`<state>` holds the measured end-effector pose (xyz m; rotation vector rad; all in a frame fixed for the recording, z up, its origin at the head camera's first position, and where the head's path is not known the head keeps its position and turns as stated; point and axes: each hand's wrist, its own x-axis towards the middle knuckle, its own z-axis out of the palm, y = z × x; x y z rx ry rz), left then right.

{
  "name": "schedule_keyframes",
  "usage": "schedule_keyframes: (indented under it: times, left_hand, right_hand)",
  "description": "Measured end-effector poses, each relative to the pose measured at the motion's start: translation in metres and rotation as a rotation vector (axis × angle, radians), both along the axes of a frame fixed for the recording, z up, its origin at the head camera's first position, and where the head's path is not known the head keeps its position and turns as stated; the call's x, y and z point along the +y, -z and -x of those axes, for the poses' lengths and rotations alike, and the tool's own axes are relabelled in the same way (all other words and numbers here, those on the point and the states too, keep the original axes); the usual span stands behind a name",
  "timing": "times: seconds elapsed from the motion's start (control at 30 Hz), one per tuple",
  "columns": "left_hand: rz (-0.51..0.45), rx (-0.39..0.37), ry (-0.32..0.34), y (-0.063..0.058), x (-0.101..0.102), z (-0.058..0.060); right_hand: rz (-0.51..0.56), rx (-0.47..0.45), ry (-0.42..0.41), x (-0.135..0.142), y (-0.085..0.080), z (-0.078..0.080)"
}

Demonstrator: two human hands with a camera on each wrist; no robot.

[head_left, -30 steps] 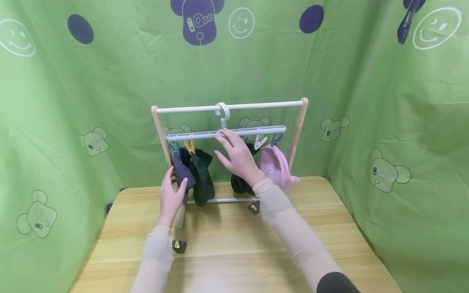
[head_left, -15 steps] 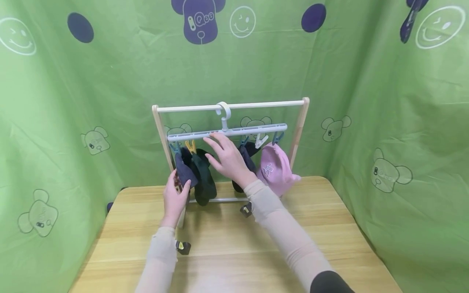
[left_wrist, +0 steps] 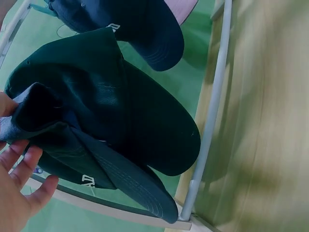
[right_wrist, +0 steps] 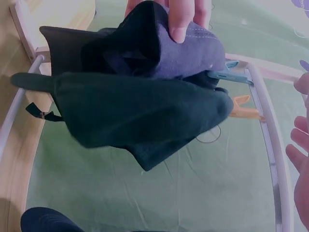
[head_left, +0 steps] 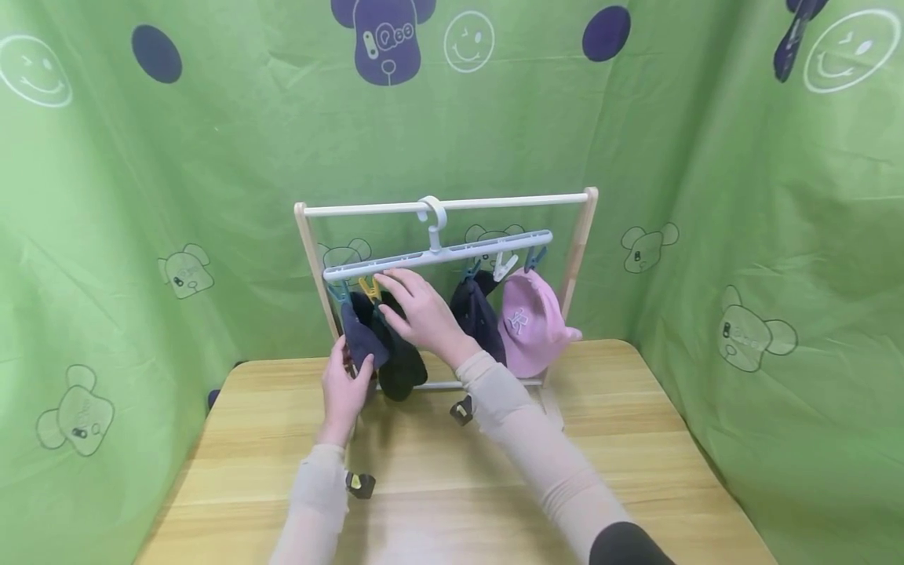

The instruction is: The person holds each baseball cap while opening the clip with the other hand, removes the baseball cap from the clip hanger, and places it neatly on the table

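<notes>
Gripping the navy cap (head_left: 363,336) at seven o'clock from the hanger hook (head_left: 442,213), the left hand (head_left: 344,390) could jerk it off its blue clip (head_left: 342,292) by tugging downward, while the right hand (head_left: 425,315), empty and spread, hovers near the yellow clip (head_left: 369,289).

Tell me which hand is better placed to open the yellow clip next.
Probably the right hand: it appears to hold nothing and is nearer the yellow clip, while the left hand holds the leftmost navy cap, lower down.
</notes>
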<state>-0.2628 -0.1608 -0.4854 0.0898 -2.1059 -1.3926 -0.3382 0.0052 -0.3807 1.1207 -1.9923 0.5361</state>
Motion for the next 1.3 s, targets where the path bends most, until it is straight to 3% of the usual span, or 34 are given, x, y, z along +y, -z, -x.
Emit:
schedule_keyframes:
  times: [0.13, 0.37, 0.6, 0.93, 1.3]
  left_hand:
    - [0.004, -0.004, -0.005, 0.001, 0.003, -0.003]
    - [0.087, 0.085, -0.029, 0.005, 0.007, -0.007]
    - [0.093, 0.124, -0.027, 0.005, 0.011, -0.012]
    - [0.125, 0.148, -0.052, 0.012, 0.011, -0.019]
    - [0.118, 0.270, -0.113, 0.020, 0.011, -0.025]
  right_hand:
    - [0.003, -0.024, -0.026, -0.007, 0.002, -0.003]
    - [-0.008, -0.094, -0.064, -0.017, 0.002, -0.011]
    - [-0.013, -0.252, -0.112, -0.027, 0.003, -0.014]
    - [0.011, -0.428, -0.120, -0.038, 0.002, -0.015]
    - [-0.006, -0.526, -0.114, -0.048, 0.006, -0.014]
